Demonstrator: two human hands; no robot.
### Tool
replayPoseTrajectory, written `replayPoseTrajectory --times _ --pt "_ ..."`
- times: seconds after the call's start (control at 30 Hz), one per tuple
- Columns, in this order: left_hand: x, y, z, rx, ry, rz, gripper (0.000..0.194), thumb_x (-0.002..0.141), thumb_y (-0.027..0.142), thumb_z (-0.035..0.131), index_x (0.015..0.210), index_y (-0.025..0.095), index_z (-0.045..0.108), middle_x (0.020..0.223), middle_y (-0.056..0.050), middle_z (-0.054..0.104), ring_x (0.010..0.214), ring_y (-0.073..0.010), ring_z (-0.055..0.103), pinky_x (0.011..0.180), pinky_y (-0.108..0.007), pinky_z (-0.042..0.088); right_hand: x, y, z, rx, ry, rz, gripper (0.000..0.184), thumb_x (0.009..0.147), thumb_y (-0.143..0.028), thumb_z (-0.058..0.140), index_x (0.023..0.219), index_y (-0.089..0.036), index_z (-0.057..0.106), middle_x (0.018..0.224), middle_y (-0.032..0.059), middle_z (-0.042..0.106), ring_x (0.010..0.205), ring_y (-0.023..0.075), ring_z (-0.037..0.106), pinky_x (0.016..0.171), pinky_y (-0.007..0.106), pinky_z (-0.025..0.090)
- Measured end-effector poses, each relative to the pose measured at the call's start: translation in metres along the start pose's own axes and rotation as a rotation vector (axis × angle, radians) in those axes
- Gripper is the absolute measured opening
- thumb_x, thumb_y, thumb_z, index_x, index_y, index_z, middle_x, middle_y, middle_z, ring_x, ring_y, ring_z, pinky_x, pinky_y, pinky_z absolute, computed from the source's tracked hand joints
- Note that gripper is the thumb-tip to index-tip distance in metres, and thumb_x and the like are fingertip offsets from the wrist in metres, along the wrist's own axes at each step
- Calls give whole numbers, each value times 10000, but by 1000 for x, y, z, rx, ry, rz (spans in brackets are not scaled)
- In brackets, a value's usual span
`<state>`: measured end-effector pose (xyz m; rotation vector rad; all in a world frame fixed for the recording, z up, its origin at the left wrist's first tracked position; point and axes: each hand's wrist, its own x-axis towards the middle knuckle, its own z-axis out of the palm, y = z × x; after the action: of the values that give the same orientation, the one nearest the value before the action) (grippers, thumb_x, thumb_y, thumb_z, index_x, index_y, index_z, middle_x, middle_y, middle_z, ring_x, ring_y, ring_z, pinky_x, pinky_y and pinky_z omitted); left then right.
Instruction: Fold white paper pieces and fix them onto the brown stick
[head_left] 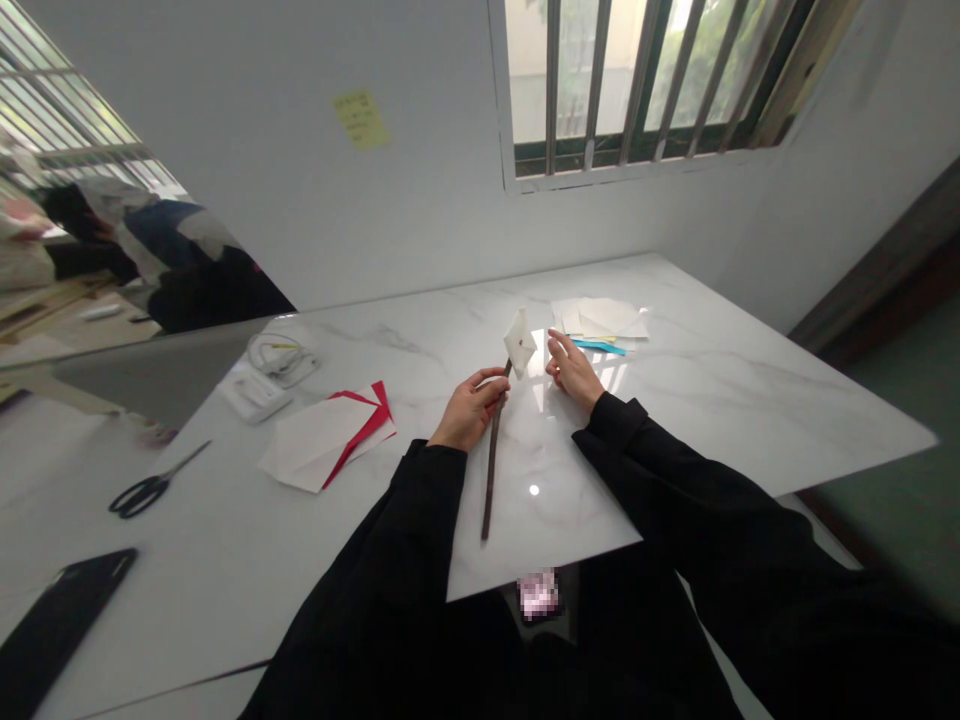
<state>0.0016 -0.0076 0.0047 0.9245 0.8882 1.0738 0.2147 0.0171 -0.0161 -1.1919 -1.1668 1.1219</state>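
A dark brown stick [491,470] slants over the marble-patterned table, gripped near its upper end by the fingers of my left hand [471,408]. A white folded-paper pinwheel [519,345] with a small dark spot at its middle sits at the stick's top. To its right, apart from it, my right hand [574,375] is raised with fingers spread and nothing visible in them. Beyond that hand lie white paper sheets [600,318] with a blue strip [598,347] along their near side. Left of my left hand are white and red paper pieces [330,435].
On the left are black-handled scissors [150,490], a black flat object [67,625] and a white box [255,392] with a coiled cable [283,355]. A yellow note [361,120] sticks to the wall below a barred window [637,80]. Another person [180,250] is at far left.
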Motion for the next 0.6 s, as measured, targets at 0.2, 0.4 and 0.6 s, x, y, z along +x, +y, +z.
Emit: replayPoseTrajectory --times 0.2,0.4,0.6 --pt "-1 2 0 31 16 -5 489 631 339 983 1012 152 742 835 -16 707 698 -91 626 687 -227 503 0 -2 -6 -171 45 -8 866 936 -884 414 1266 -150 735 554 -33 510 502 134 462 550 283 382" --pt "-2 4 -1 -2 56 -15 500 628 314 983 1037 152 744 846 -17 698 705 -90 626 694 -226 505 5 3 -9 -298 53 -22 854 900 -944 354 668 -197 696 497 8 480 550 168 528 626 310 420" --pt "1 5 -2 -70 90 -8 491 652 280 966 1054 149 717 856 -14 693 702 -79 634 661 -195 499 1 3 -8 -359 70 -115 772 956 -853 393 862 -177 756 576 -3 543 599 163 552 690 303 427"
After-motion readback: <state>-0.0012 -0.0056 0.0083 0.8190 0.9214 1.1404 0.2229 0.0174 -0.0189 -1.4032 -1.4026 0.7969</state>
